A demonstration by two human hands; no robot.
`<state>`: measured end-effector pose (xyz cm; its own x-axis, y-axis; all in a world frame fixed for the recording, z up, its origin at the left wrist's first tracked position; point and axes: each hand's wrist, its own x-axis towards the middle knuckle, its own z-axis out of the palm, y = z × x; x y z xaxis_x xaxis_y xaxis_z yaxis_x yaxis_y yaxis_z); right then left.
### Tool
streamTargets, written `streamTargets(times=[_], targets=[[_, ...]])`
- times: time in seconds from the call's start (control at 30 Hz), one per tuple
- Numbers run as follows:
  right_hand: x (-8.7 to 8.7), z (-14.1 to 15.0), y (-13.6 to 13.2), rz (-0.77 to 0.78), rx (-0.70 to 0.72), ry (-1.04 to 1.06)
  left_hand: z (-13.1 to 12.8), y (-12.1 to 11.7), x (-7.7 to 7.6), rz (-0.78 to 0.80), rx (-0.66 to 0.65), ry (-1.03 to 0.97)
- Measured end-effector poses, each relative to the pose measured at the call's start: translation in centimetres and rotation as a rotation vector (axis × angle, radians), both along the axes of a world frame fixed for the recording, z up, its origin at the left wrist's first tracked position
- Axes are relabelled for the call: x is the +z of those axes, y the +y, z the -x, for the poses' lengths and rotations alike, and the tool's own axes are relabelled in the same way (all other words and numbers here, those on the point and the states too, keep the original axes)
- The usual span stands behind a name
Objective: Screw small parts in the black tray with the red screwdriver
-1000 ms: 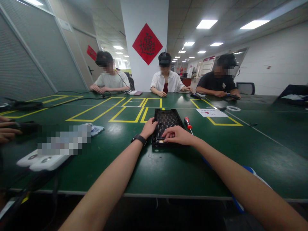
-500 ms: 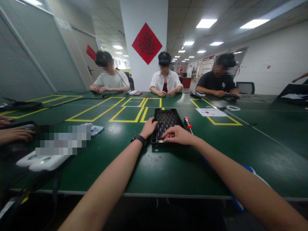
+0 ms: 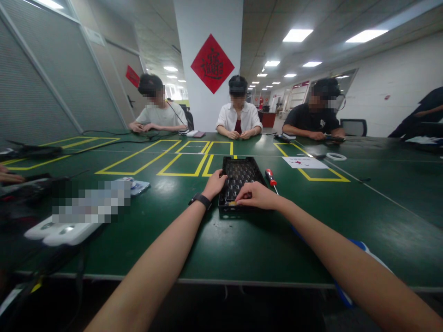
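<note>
A black plastic tray-like case point(image 3: 242, 171) lies on the green table, its open side up, with a grid of small pockets or bumps inside. My left hand point(image 3: 214, 183) is closed on its left side wall, thumb over the rim. Over the near end of the case is my right hand point(image 3: 258, 195), thumb and fingers pinched together; whatever they hold is too small to make out. Just left of those fingertips, a small yellowish piece point(image 3: 232, 203) sits in the near left corner. A red-handled screwdriver point(image 3: 270, 176) rests right of the case.
White devices point(image 3: 65, 233), partly blurred out, lie to the left. A printed sheet point(image 3: 304, 162) and a tape roll point(image 3: 336, 157) lie at the right. Yellow tape outlines mark the table. Three people sit across; another person's hand shows at the left edge.
My right fingers have curled inward a little more at the near end of the case. My left hand stays in place. A person in dark clothes has come into view at the far right.
</note>
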<state>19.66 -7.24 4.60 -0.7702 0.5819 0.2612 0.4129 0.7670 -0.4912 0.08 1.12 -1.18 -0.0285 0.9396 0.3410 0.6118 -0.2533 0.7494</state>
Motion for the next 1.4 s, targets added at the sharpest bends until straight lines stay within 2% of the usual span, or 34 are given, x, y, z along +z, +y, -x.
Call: streamTargets(times=[0.73,1.4], targets=[[0.18,-0.09,-0.10,0.021,-0.017,-0.006,0.13,0.06,-0.21,-0.011,-0.006,-0.036],[-0.51,-0.18,0.27,0.137,-0.024,0.060,0.06,0.00,-0.04,0.007,0.010,-0.040]])
